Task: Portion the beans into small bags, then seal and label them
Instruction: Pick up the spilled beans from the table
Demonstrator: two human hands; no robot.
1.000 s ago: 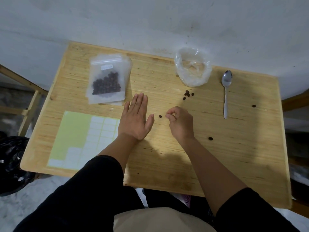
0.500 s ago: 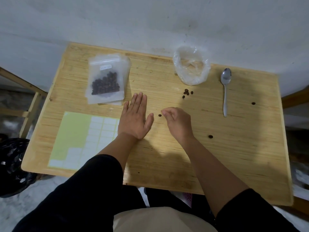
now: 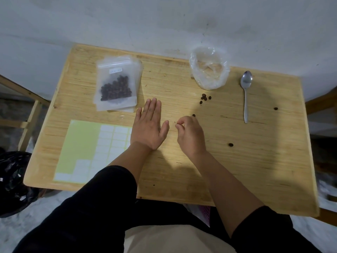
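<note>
Fingers of the right hand (image 3: 191, 136) are curled, thumb and forefinger pinching one small dark bean (image 3: 175, 122); another dark bean (image 3: 193, 115) sits just beyond the knuckles. Left hand (image 3: 148, 127) lies flat, palm down.

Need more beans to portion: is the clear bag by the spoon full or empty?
Empty, apparently: the clear bag shows only crumpled plastic, no dark beans inside.

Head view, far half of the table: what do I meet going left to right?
Bag of beans → crumpled clear bag → spoon.
</note>
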